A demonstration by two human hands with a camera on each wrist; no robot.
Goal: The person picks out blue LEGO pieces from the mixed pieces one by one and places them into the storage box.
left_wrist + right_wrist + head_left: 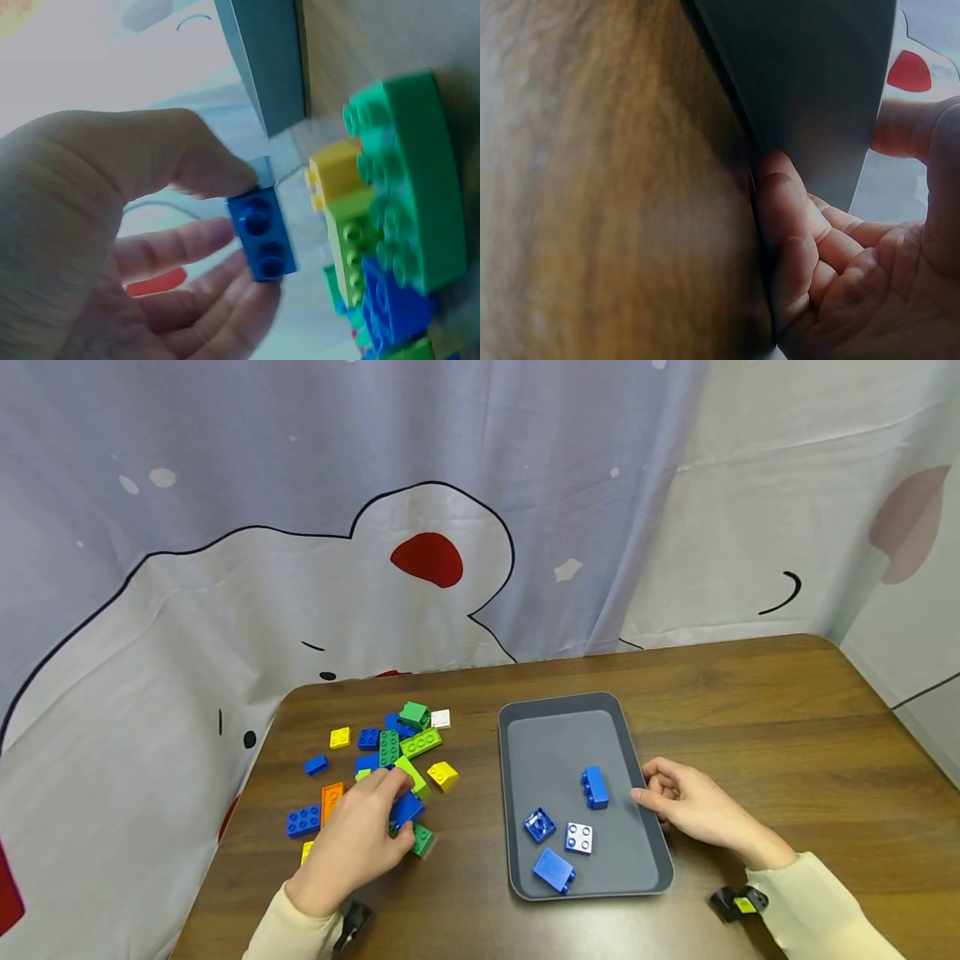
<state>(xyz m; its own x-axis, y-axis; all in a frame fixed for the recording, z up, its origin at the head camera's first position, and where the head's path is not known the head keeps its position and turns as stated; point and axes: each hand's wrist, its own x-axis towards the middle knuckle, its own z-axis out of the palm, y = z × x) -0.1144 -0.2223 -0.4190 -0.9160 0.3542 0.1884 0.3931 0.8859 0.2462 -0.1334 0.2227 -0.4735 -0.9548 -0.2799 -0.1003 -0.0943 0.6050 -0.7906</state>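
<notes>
My left hand [362,839] pinches a blue building brick [407,808] between thumb and fingers, over the near side of a loose pile. In the left wrist view two studs show on that blue brick [262,236], and a long green brick [420,180] lies beside it. My right hand [693,806] grips the right side wall of a grey tray [656,847], thumb over the rim and fingers against the outside. Inside the tray lie a blue brick [595,787], an upturned blue brick [539,825], a pale studded brick [579,837] and a larger blue brick [554,870].
Around my left hand are green, blue and yellow bricks, with an orange brick [332,800] and a blue brick [303,822] to its left. A white brick [440,718] sits at the back of the pile. Behind the wooden table [735,710] hangs a printed curtain [315,593].
</notes>
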